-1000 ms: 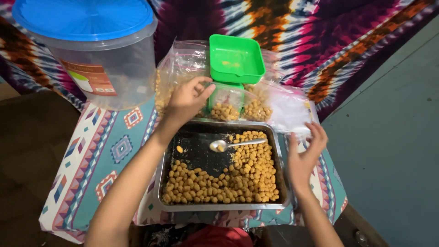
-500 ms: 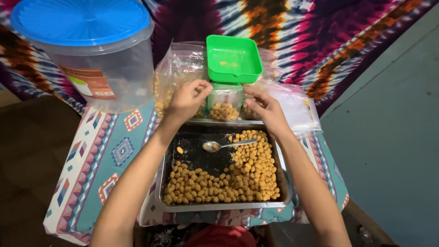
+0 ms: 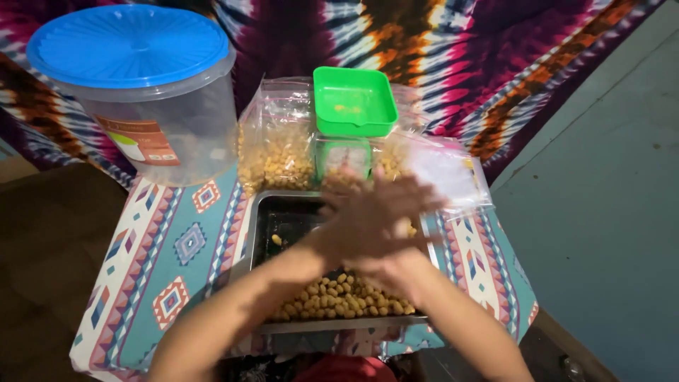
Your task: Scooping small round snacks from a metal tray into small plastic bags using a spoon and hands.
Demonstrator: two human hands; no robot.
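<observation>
While both of my hands hang blurred above the metal tray (image 3: 263, 219), they cross each other over its middle: my left hand (image 3: 361, 216) lies on top with its fingers spread, and my right hand (image 3: 396, 258) sits just under it, closer to me. Neither grip shows anything held in it. The left grip is spread flat; whether the right grip is open or closed I cannot tell, since the blur and the upper hand hide its fingers.

The tray rests on the bench (image 3: 177, 247), which is covered with a teal cloth of geometric pattern. Roasted nuts (image 3: 339, 297) fill the near part of the tray, right below my wrists, and a single loose nut lies on the bare dark floor of the tray toward its left side.

Just beyond my fingers stands a small clear bag of nuts (image 3: 343, 159), upright at the far edge of the tray. A green square dish (image 3: 353, 102) sits above it. A larger clear bag of nuts (image 3: 279, 145) stands to its left, and an empty-looking clear bag (image 3: 445, 173) lies to the right, partly behind my left fingertips.

At the far left corner of the bench stands a large clear tub with a blue lid (image 3: 131, 46). A tie-dye cloth (image 3: 453, 64) hangs behind everything.
</observation>
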